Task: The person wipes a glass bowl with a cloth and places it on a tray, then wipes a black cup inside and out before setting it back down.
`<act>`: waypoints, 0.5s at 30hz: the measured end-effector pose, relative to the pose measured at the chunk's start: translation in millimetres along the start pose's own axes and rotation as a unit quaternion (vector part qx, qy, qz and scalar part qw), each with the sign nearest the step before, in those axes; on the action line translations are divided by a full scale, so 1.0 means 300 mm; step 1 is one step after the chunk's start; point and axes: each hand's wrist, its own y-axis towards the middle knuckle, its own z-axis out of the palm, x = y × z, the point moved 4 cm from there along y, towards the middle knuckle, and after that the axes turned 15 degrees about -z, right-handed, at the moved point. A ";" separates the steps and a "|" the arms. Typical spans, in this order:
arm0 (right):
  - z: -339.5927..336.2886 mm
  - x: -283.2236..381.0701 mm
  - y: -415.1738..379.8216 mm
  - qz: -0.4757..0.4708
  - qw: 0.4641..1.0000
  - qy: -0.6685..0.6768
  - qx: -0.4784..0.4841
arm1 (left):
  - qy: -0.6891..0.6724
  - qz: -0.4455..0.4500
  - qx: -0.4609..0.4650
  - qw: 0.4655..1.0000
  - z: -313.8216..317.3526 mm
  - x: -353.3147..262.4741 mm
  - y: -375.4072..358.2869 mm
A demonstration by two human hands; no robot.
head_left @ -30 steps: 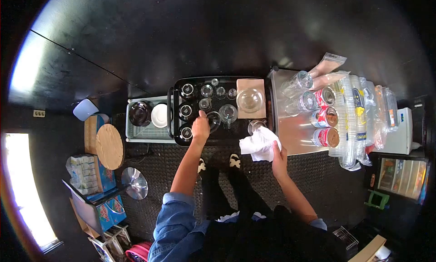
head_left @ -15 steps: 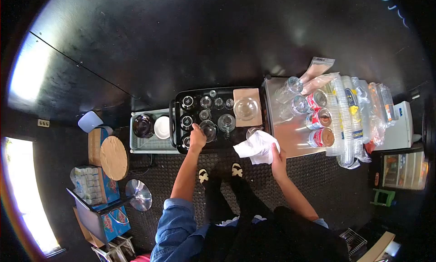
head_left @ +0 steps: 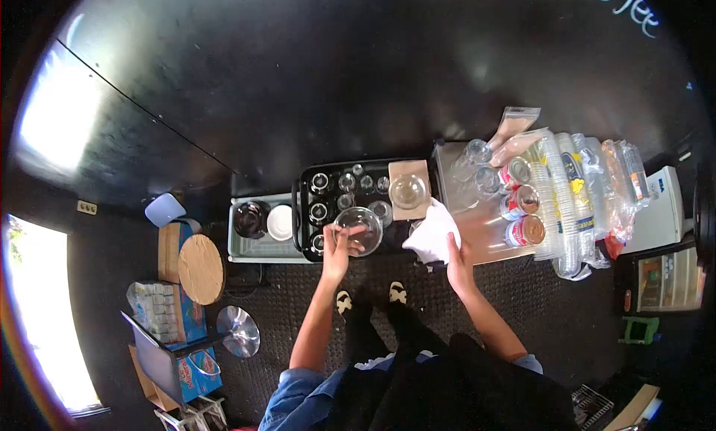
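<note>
My left hand (head_left: 338,253) grips a clear round glass bowl (head_left: 371,220) by its near left rim, with fingers showing through the glass. The bowl is raised above the black tray (head_left: 297,214), which carries several upturned glasses and small jars. My right hand (head_left: 460,263) is closed on a white cloth (head_left: 435,235) that hangs over the tray's right end and hides what lies under it. Farther back, another clear glass bowl (head_left: 409,191) sits on a piece of brown cardboard (head_left: 399,167) at the tray's right side.
Left of the tray, a grey rack (head_left: 261,248) holds a dark bowl (head_left: 250,220) and white dishes (head_left: 280,222). To the right, a metal table (head_left: 462,200) bears several cans (head_left: 526,230), glasses and stacked plastic cups (head_left: 553,200). A stool (head_left: 201,269) stands left on the floor.
My left hand has lifted the glass bowl from among the glasses toward me. The cloth in my right hand has shifted and now hangs more bunched. The camera view has shifted slightly.
</note>
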 end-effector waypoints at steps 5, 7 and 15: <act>0.159 0.340 0.116 -0.344 0.897 -0.204 0.191 | 0.029 0.103 -0.014 0.994 0.192 -0.183 -0.081; 0.218 0.405 0.109 -0.446 0.788 -0.317 0.281 | 0.030 0.155 0.003 0.987 0.227 -0.207 -0.087; 0.241 0.543 0.060 -0.494 0.724 -0.376 0.300 | -0.387 -0.080 0.382 0.836 0.420 -0.421 -0.281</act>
